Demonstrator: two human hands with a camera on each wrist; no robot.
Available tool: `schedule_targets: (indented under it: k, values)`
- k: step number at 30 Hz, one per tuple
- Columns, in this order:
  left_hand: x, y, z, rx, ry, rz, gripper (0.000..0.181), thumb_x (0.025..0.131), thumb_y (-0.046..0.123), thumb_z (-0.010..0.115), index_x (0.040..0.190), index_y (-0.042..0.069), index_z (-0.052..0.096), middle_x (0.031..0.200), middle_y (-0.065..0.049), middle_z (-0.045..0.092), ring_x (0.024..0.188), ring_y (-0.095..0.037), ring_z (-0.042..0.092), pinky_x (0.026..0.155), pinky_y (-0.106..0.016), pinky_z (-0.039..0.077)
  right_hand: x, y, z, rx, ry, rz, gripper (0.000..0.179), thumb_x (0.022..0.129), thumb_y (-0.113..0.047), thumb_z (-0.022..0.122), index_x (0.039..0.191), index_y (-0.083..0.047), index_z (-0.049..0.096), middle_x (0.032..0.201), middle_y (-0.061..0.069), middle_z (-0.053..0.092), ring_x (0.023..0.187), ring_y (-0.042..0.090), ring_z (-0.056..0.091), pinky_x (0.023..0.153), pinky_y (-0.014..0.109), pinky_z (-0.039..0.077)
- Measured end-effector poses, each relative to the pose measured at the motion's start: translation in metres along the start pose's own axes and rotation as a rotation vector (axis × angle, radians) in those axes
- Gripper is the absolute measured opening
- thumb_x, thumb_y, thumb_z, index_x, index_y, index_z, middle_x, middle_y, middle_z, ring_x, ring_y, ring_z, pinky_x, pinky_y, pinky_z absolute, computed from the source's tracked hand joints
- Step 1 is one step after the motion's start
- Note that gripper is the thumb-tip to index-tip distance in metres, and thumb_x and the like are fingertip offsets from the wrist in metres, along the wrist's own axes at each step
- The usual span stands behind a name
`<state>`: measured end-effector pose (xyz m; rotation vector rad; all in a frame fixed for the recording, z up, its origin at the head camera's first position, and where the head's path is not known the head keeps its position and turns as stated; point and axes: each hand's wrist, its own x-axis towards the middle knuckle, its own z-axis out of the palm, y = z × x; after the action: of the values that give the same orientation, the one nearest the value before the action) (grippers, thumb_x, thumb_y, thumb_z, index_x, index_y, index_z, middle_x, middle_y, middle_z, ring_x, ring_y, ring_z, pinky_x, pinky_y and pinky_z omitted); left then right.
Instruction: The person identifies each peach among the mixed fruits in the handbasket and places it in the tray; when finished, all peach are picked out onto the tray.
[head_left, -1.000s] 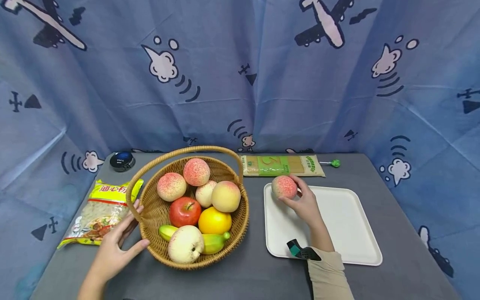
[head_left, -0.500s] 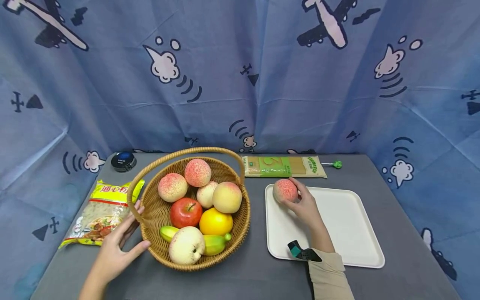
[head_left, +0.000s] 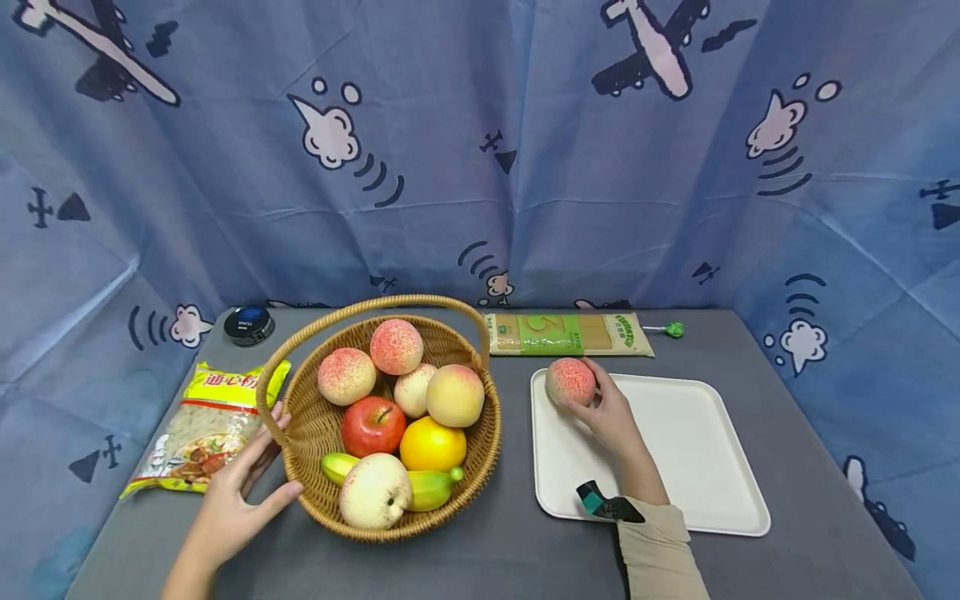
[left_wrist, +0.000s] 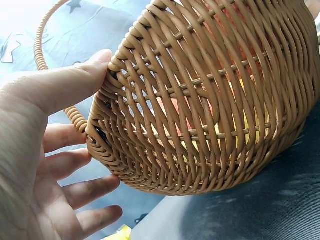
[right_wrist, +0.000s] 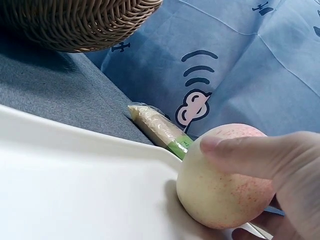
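A pink-and-cream peach (head_left: 571, 382) is gripped between the thumb and fingers of my right hand (head_left: 609, 418), at the back left corner of a white tray (head_left: 693, 450). In the right wrist view the peach (right_wrist: 225, 185) sits low against the tray's surface, its far side hidden. On the left, my left hand (head_left: 232, 504) touches the rim of a wicker basket (head_left: 480, 475), thumb and fingers spread and fairly straight. Inside the basket lie several peaches (head_left: 396, 347), a red apple (head_left: 372, 426), an orange (head_left: 432, 444), a banana (head_left: 435, 489) and a pale round fruit (head_left: 374, 491).
Left of the basket lies a yellow-topped bag of pasta (head_left: 206, 433), with a dark round tin (head_left: 248, 325) behind it. A long noodle packet (head_left: 570, 334) and a green lollipop (head_left: 673, 330) lie behind the tray. A blue curtain (head_left: 420, 167) hangs behind the grey table (head_left: 510, 550).
My right hand has brought the peach down slightly onto the tray's back left corner, then stayed there. The left hand and basket have kept their places; the view has shifted a little.
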<state>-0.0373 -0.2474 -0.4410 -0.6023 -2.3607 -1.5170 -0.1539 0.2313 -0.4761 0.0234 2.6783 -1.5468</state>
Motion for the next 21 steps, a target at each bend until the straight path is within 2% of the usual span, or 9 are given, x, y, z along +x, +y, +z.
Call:
schedule_targets:
  k: [6,12,17,21]
  values:
    - [0.000,0.001,0.001,-0.009,-0.003,0.007,0.082,0.068,-0.020,0.071,0.141,-0.007,0.038,0.152,-0.023,0.027,0.138,-0.006,0.034,0.108,-0.013,0.036,-0.002,-0.003,-0.002,0.018,0.025,-0.059,0.091,0.082,-0.020,0.076,0.150,-0.001,0.019,0.154,0.022,0.023,0.141,0.039,0.025,0.117,0.049,0.027]
    - [0.000,0.000,0.000,-0.017,-0.009,-0.003,0.082,0.069,-0.020,0.070,0.142,-0.006,0.037,0.153,-0.023,0.027,0.138,-0.005,0.035,0.108,-0.013,0.036,-0.008,-0.016,-0.007,0.016,0.078,-0.135,0.086,0.081,-0.017,0.076,0.148,0.001,0.024,0.152,0.022,0.027,0.141,0.037,0.025,0.118,0.051,0.026]
    - [0.000,0.000,0.000,-0.018,-0.008,-0.002,0.082,0.069,-0.020,0.070,0.143,-0.007,0.035,0.153,-0.022,0.026,0.137,-0.005,0.035,0.108,-0.013,0.036,-0.014,-0.030,-0.011,0.014,0.098,-0.175,0.083,0.082,-0.016,0.075,0.148,-0.003,0.027,0.152,0.019,0.029,0.141,0.037,0.026,0.118,0.052,0.025]
    - [0.000,0.000,0.000,-0.017,-0.006,0.001,0.083,0.069,-0.020,0.070,0.143,-0.005,0.035,0.153,-0.021,0.027,0.136,-0.005,0.037,0.108,-0.013,0.036,-0.021,-0.045,-0.012,0.033,0.101,-0.244,0.080,0.082,-0.014,0.074,0.148,-0.007,0.030,0.152,0.015,0.032,0.141,0.033,0.028,0.118,0.048,0.025]
